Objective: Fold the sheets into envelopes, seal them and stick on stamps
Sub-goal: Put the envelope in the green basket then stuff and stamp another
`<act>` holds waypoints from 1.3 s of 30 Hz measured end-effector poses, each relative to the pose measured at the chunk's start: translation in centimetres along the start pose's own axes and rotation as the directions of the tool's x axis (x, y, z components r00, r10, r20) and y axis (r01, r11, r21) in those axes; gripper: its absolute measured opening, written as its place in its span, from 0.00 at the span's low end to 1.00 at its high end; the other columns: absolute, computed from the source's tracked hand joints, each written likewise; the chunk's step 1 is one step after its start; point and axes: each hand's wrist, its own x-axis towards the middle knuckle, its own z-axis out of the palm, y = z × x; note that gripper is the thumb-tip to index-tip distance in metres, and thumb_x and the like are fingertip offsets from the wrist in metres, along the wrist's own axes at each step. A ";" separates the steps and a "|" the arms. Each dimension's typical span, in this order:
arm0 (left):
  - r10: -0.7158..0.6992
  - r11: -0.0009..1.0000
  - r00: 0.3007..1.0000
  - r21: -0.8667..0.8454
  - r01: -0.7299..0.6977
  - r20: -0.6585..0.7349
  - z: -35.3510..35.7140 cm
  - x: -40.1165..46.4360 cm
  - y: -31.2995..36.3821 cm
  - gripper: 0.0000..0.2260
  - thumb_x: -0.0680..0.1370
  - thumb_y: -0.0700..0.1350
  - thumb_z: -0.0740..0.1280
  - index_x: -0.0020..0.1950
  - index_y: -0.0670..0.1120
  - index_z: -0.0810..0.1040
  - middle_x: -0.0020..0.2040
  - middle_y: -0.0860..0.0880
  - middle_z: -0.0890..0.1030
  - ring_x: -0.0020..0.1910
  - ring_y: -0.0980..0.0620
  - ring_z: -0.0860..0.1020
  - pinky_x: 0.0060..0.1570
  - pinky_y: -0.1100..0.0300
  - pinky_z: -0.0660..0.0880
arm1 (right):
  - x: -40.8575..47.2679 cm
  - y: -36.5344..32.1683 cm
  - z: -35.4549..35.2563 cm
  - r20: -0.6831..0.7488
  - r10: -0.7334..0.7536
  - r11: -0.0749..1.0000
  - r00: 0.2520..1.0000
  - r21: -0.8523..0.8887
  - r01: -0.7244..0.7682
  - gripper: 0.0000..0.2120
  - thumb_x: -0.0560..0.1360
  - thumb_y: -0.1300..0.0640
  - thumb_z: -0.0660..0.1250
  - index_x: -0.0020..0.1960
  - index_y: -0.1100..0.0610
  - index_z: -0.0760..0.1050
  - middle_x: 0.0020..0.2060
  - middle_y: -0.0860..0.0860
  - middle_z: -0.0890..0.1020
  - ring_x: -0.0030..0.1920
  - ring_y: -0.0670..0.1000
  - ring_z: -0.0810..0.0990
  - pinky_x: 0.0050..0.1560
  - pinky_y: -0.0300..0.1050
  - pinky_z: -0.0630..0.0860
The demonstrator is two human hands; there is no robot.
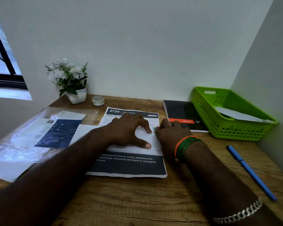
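Nearest the camera, two bare forearms reach forward over a wooden desk (137, 201), the right one wearing a silver chain low on the arm and orange and green threads at the wrist. To the right of that arm a blue pen (250, 172) lies slantwise on the wood, well apart from the hands.

Further in, a printed instruction sheet (127, 167) with a dark band of white text lies flat, and on top of it rests a folded white envelope (145, 139). The left hand (129, 129) lies flat on the envelope, fingers spread, thumb tip and forefinger tip both pressing the paper. The right hand (168, 132) sits at the envelope's right edge with fingers curled; they appear to pinch or press a small greenish stamp (154, 129) just beside the left forefinger, though the exact grip is hard to tell.

Left of the sheet lies a clear plastic sleeve (23, 141) holding white and dark blue printed paper. Right of the hands is a black notebook (181, 115) with a red stripe, and beyond it a green plastic basket (207, 115) holding white paper. Against the wall stand a roll of tape (98, 100) and a white pot of white flowers (69, 79).
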 end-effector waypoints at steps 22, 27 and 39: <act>0.016 1.000 1.000 0.019 -0.016 0.002 0.0 0.1 -0.2 0.22 0.69 0.68 0.74 0.60 0.64 0.76 0.65 0.59 0.72 0.68 0.50 0.67 0.68 0.41 0.69 | 1.4 0.5 0.5 -0.029 -0.012 0.992 0.999 0.128 0.016 0.38 0.75 0.56 0.67 0.79 0.46 0.53 0.73 0.56 0.56 0.71 0.67 0.60 0.67 0.68 0.69; 0.013 1.000 1.000 0.017 -0.013 -0.003 0.1 0.2 -0.2 0.24 0.69 0.68 0.74 0.61 0.63 0.77 0.65 0.59 0.72 0.68 0.50 0.67 0.68 0.42 0.68 | 1.1 0.4 0.5 -0.052 -0.008 0.991 0.999 0.132 0.015 0.33 0.75 0.57 0.68 0.77 0.58 0.61 0.72 0.57 0.59 0.70 0.66 0.63 0.69 0.62 0.69; 0.000 1.000 1.000 0.007 0.000 -0.005 -0.1 0.0 0.1 0.23 0.70 0.67 0.74 0.62 0.63 0.76 0.66 0.59 0.71 0.68 0.52 0.66 0.68 0.42 0.68 | -0.1 0.9 -1.3 0.011 -0.152 0.988 0.988 0.024 0.152 0.30 0.77 0.59 0.68 0.76 0.51 0.65 0.69 0.58 0.68 0.68 0.63 0.69 0.70 0.55 0.70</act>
